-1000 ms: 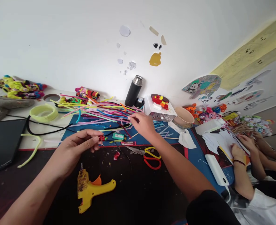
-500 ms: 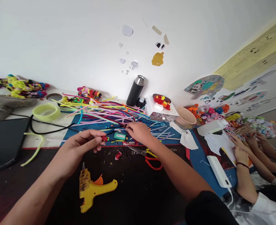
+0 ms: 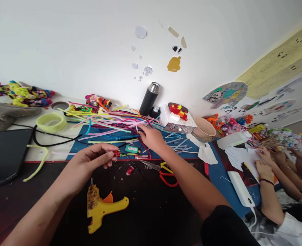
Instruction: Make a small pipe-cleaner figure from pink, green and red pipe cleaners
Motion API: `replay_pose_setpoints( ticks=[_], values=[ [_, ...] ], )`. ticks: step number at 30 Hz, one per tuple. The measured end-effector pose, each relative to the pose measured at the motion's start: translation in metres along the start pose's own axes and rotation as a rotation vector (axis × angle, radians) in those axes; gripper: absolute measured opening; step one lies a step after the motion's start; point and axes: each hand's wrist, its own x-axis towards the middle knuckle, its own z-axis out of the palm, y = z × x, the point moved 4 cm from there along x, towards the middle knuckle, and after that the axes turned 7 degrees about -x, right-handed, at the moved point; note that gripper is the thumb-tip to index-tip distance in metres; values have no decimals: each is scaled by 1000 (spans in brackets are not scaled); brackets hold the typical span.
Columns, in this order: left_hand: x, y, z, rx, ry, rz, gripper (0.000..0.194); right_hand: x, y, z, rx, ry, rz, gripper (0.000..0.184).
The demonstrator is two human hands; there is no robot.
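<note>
My left hand (image 3: 89, 162) is closed in a pinch on a small red tinsel piece (image 3: 117, 153) with a green and yellow tip. At the right end of a heap of coloured pipe cleaners (image 3: 107, 119), my right hand (image 3: 151, 137) pinches among the stems; which stem lies in its fingertips is partly hidden. A dark red pipe cleaner (image 3: 145, 147) hangs below that hand. Between the hands lie a green box-like piece (image 3: 131, 149) and another red tinsel piece (image 3: 129, 170). Scissors (image 3: 163, 171) with red and yellow handles rest under my right forearm.
A yellow glue gun (image 3: 99, 208) lies on the dark mat near me. At left are a phone (image 3: 3, 155) and a pale green coil (image 3: 51, 122). Behind stand a black flask (image 3: 149, 99), white box (image 3: 170, 124) and bowl (image 3: 204, 128). Other people's hands (image 3: 265, 171) work at right.
My right hand has shifted among the pipe cleaners, first towards me, then back a little. Some dark red stems there have moved. My left hand still holds the red tinsel piece.
</note>
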Motion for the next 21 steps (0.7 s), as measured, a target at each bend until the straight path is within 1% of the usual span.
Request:
replay_pose_setpoints(
  ticks=[4,8,13,18,21],
  values=[
    [0,0,1,10,-12,4,38,16,13,-8,66,48,70,46],
    [-1,2,1,18,-2,-2,41,28,22,-8,137,91,112,43],
    [-2,1,0,40,-3,-7,42,21,17,-2,130,86,87,28],
    [-2,-2,2,47,-41,-29,42,12,13,2,108,57,40,22],
    [-1,-2,3,54,-39,-35,43,10,9,7,92,28,-12,18]
  ],
)
